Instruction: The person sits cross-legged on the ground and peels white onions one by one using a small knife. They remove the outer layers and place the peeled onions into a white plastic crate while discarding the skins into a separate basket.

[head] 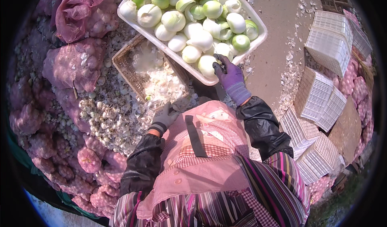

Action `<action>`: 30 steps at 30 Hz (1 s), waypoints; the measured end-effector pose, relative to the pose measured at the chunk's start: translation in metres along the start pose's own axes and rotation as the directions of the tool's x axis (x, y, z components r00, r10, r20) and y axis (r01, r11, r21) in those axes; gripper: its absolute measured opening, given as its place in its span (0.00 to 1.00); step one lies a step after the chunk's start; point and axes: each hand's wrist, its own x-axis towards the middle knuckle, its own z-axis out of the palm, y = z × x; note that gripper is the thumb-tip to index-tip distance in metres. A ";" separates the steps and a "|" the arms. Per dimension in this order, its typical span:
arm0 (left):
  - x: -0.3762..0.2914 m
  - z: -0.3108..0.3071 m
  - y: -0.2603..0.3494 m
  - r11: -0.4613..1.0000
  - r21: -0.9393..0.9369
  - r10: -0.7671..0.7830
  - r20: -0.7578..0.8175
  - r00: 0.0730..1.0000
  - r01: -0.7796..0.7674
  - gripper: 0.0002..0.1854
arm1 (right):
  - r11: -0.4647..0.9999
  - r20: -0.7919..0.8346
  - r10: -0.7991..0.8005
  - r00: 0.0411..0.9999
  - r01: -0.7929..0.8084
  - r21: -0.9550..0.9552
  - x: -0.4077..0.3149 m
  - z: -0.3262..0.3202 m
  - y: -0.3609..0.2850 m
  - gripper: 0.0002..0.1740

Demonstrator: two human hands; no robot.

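A white plastic crate [181,64] full of peeled white and green onions [200,40] lies at the top centre. My right hand [226,71], in a purple glove with dark fingertips, is at the crate's near right corner, beside a large white onion [208,66]. A thin dark thing, perhaps a blade, shows at its fingers; what it grips is not clear. My left hand [164,116], in a grey glove, rests near my apron [208,130], by the near edge of a brown plastic crate [124,68] holding pale skins [166,85]. Nothing shows in its partly curled fingers.
Pink mesh sacks [74,63] of onions or garlic crowd the left, with a small knife [74,89] on one. Loose bulbs and skins [112,127] cover the ground by my left arm. White plastic crates [329,42] are stacked on the right, beyond the concrete floor [269,24].
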 end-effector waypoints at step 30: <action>-0.128 0.115 -0.421 0.628 -0.661 -0.429 0.148 0.891 0.412 0.38 | 0.880 0.166 0.116 0.979 -0.024 -0.474 -0.105 0.176 -0.037 0.31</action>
